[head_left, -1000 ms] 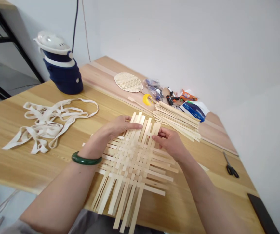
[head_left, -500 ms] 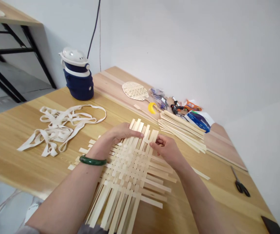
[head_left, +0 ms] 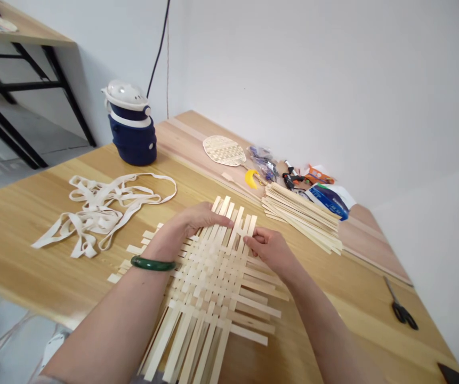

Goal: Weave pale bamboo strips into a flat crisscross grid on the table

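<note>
A woven mat of pale, flat bamboo strips lies in front of me, its loose strip ends sticking out on all sides. My left hand grips the mat's upper left part, the thumb lying across the upright strips and the other fingers hidden beneath. At the upper right corner, my right hand pinches a strip end between thumb and fingers. A green bangle circles my left wrist.
White cloth tape lies tangled at left, near a blue and white jug. Behind the mat are a strip bundle, a woven fan, yellow tape and a glue gun. Black-handled scissors lie at right.
My right hand has shifted slightly left and down along the mat's corner. The left hand keeps its hold. The whole view has moved a little.
</note>
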